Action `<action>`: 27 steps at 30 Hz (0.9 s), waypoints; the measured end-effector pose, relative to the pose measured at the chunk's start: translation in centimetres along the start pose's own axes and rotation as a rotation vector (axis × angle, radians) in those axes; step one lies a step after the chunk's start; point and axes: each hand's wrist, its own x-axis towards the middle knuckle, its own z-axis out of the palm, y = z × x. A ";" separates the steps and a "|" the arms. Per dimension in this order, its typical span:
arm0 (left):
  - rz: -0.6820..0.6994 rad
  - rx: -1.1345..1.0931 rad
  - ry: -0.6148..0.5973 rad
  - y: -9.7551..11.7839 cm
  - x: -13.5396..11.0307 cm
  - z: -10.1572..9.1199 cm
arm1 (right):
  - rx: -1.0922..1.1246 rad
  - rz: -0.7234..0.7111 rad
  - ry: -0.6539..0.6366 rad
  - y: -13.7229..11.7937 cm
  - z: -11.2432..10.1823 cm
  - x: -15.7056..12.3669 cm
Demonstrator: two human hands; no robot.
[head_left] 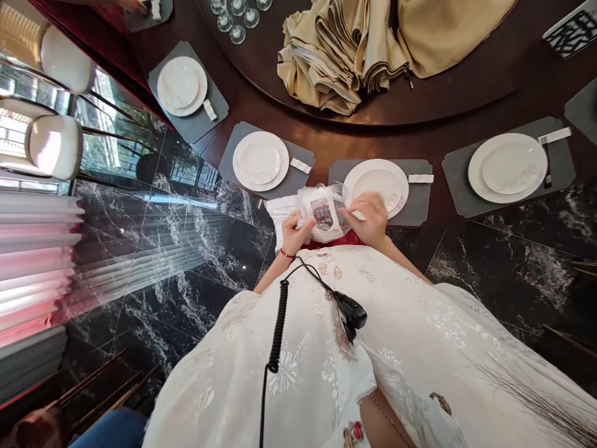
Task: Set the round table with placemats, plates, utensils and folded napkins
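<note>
Both my hands hold a clear plastic packet (321,211) with a printed label, close to my body at the table's edge. My left hand (295,232) is closed on the packet's left side, thumb on top. My right hand (369,219) pinches its right edge, fingers curled. A white bundle (282,208) sticks out to the left behind the packet. Just beyond my hands lies a white plate (379,186) on a grey placemat (417,202).
Three more white plates on grey placemats (260,160) (181,86) (507,167) line the dark round table. Folded gold cloths (345,50) and small glasses (236,18) sit on the raised centre. White chairs (56,146) stand left on a black marble floor. Another person's hand (133,6) shows at the top left.
</note>
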 end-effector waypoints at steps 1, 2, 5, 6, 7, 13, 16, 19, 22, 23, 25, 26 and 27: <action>0.010 0.019 0.012 -0.3 -0.1 -0.2 | -0.047 -0.017 -0.045 -0.5 0.6 -0.6; 0.018 0.041 0.014 -0.5 -0.3 -0.4 | -0.088 -0.010 -0.094 -1.0 1.4 -1.1; 0.034 0.121 0.007 -0.8 -0.9 -1.4 | -0.196 0.146 -0.182 -2.1 3.9 -2.3; 0.032 0.145 0.001 -0.8 -1.2 -1.8 | -0.224 0.214 -0.190 -2.4 4.7 -2.6; 0.027 0.163 -0.008 -0.8 -1.3 -2.1 | -0.243 0.275 -0.194 -2.6 5.4 -2.9; 0.010 0.187 -0.123 -1.1 -1.5 -3.7 | -0.269 0.530 -0.210 -4.0 7.6 -4.5; 0.035 0.173 -0.182 -1.6 -0.6 -4.7 | -0.216 0.595 -0.155 -5.1 7.6 -4.9; 0.043 0.149 -0.202 -2.1 0.5 -5.9 | -0.005 0.579 0.000 -5.6 6.5 -5.0; 0.031 0.168 -0.225 -2.4 1.2 -7.1 | 0.361 0.582 0.071 -4.3 3.9 -5.6; 0.030 0.173 -0.239 -2.4 1.4 -7.4 | 0.476 0.597 0.061 -3.4 2.9 -5.9; 0.037 0.171 -0.268 -2.7 1.6 -8.1 | 0.647 0.641 0.025 -0.9 1.3 -6.8; 0.045 0.167 -0.277 -2.8 1.7 -8.3 | 0.701 0.667 0.013 0.4 0.8 -7.3; 0.054 0.162 -0.283 -2.9 1.7 -8.6 | 0.741 0.697 0.013 1.7 0.6 -7.8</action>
